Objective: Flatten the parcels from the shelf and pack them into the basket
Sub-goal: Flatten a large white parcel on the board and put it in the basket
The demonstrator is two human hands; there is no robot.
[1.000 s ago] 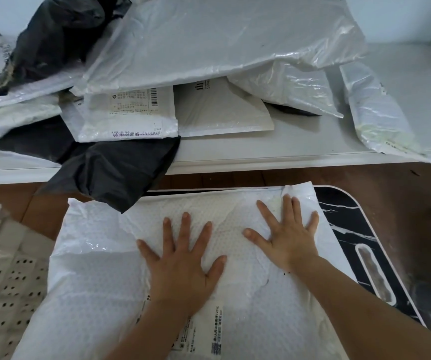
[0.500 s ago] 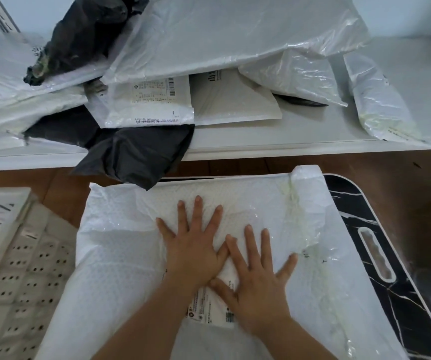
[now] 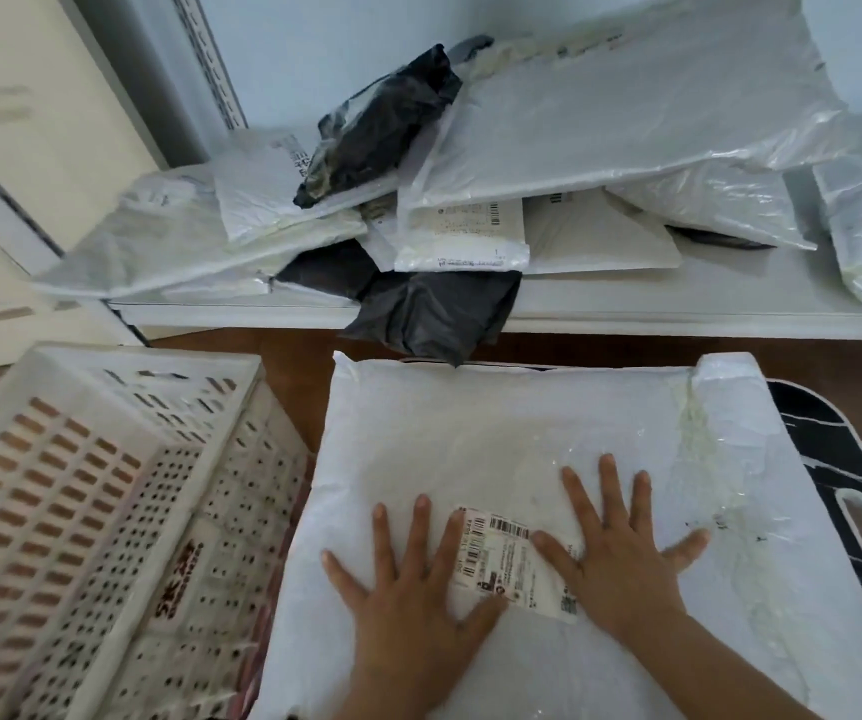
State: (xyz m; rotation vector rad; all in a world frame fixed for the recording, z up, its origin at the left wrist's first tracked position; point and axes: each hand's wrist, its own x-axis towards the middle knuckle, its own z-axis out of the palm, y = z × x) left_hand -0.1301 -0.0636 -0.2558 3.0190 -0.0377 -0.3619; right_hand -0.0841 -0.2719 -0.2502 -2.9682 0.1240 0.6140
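Observation:
A large white padded parcel [image 3: 512, 433] lies flat on a black marbled board [image 3: 834, 459] in front of me. Near its close edge sits a printed shipping label [image 3: 512, 558]. My left hand [image 3: 408, 589] presses flat on the parcel left of the label, fingers spread. My right hand [image 3: 621, 558] presses flat on the label's right side, fingers spread too. Neither hand holds anything. A white perforated plastic basket [image 3: 107, 491] stands to the left of the parcel. Behind, a white shelf [image 3: 678, 304] carries a pile of white and black parcels [image 3: 470, 200].
A black parcel [image 3: 434, 314] hangs over the shelf's front edge, just above the white parcel's far side. Brown wooden floor [image 3: 294, 392] shows between basket, shelf and board. A cream cabinet [image 3: 29, 122] stands at the far left.
My view has swung left, so the basket now shows fully. Both hands slid toward me along the parcel and moved apart, uncovering the label between them.

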